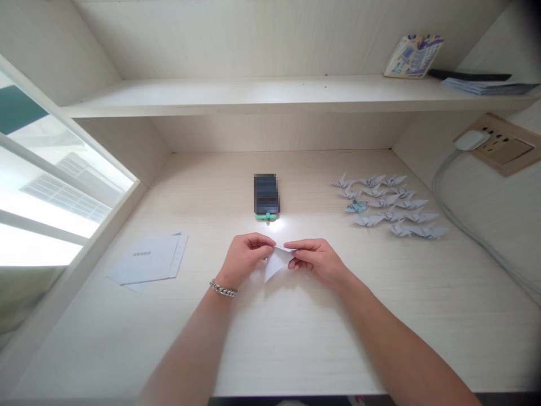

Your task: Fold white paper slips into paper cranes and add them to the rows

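Between my two hands is a folded piece of white paper point(278, 263), triangular, with one point hanging down toward me. My left hand point(249, 254) pinches its upper left corner between thumb and fingertips. On the other side my right hand point(318, 259) grips the upper right edge, thumb and index finger pressed along it while the other fingers curl underneath. The paper is held just in front of a phone point(266, 194) with a green lower end. Folded paper cranes point(380, 217), mostly white and one blue patterned, sit in rows to the right.
A stack of white paper sheets point(152, 259) lies at the left of the desk point(270, 344). Above the back runs a shelf point(253, 93) with a small box point(414, 55) and papers point(486, 86). A white charger cable point(448, 217) hangs from the right wall socket point(502, 144).
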Demonstrator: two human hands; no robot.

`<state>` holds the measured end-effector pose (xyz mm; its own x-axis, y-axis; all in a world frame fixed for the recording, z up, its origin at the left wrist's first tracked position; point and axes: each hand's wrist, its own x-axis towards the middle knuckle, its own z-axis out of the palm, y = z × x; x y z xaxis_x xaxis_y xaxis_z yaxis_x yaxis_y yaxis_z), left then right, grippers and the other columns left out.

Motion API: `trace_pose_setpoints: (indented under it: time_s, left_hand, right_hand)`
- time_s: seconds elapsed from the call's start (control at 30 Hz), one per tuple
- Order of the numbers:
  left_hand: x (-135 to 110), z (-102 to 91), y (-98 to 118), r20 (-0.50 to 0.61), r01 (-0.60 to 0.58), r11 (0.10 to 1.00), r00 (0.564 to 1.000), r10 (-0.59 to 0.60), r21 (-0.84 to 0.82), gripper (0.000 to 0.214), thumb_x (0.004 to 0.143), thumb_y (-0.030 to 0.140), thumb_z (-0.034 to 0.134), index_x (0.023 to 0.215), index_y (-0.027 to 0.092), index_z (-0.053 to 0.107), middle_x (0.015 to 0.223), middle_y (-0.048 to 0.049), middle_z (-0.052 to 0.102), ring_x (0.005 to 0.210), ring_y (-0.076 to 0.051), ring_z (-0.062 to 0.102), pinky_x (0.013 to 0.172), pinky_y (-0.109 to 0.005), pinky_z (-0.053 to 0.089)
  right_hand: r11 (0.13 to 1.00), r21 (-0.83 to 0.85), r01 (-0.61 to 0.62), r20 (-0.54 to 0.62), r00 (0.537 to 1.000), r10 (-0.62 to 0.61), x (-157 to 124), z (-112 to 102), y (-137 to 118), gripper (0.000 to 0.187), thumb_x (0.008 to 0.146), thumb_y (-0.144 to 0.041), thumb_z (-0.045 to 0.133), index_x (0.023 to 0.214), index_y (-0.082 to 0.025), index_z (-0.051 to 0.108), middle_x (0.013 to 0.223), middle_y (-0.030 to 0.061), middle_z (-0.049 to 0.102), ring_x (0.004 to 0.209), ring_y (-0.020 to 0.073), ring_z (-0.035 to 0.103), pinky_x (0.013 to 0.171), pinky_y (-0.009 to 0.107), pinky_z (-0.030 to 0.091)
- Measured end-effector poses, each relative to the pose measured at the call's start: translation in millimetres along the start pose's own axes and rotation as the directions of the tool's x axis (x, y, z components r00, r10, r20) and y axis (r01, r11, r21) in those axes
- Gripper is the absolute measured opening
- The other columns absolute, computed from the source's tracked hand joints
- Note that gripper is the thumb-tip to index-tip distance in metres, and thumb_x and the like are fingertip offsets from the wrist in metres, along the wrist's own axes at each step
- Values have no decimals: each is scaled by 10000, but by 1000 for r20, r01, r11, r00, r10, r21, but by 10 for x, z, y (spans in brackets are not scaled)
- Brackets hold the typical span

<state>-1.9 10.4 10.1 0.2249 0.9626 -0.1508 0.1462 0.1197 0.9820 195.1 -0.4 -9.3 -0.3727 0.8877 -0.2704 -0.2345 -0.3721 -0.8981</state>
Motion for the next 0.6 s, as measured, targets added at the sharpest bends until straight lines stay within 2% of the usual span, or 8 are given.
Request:
trace_pose_setpoints:
  time_s: [0.13, 0.27, 0.37, 0.47, 0.6]
  left_hand:
    - [-3, 9, 15, -8, -59, 994, 998, 60, 93, 120, 721, 188, 565, 771, 173, 672, 788, -33, 671, 707, -128, 579, 609, -215, 444]
    - [-21, 29, 43, 9, -123, 971, 992, 123, 203, 142, 736, 185, 545, 784, 185, 679, 796, -25, 680, 715, -135, 597, 624, -223, 460]
    - [-40, 59, 55, 49, -181, 950, 983, 174, 253, 157, 742, 171, 538, 797, 189, 683, 816, -26, 681, 740, -142, 607, 665, -240, 477]
    - [-43, 89, 41, 77, -211, 949, 977, 198, 234, 148, 744, 168, 547, 824, 184, 670, 826, -29, 675, 768, -145, 615, 711, -253, 490]
    - [-26, 96, 3, 66, -174, 977, 984, 167, 122, 174, 739, 201, 585, 902, 163, 631, 863, -54, 666, 794, -156, 628, 727, -269, 512]
  right_hand:
    - [999, -14, 31, -1, 1000, -31, -29, -2, -25, 252, 673, -245, 664, 912, -173, 702, 797, 63, 687, 689, 171, 649, 658, 296, 507]
    - [998, -35, 44, 6, 999, -44, -44, 37, -72, 253, 729, -347, 622, 883, -162, 701, 869, 77, 670, 770, 204, 638, 709, 347, 515]
    - [985, -160, 63, -56, 996, -73, -31, 89, -76, 267, 726, -393, 623, 851, -172, 708, 853, 62, 670, 778, 196, 619, 675, 320, 517]
    - [948, -308, 86, -64, 992, -110, -16, 114, -50, 255, 704, -373, 653, 853, -175, 709, 818, 56, 682, 745, 183, 609, 622, 282, 496]
    - [916, -378, 130, -65, 984, -167, -13, 100, -8, 222, 700, -339, 663, 837, -170, 706, 810, 59, 692, 741, 182, 611, 641, 284, 480]
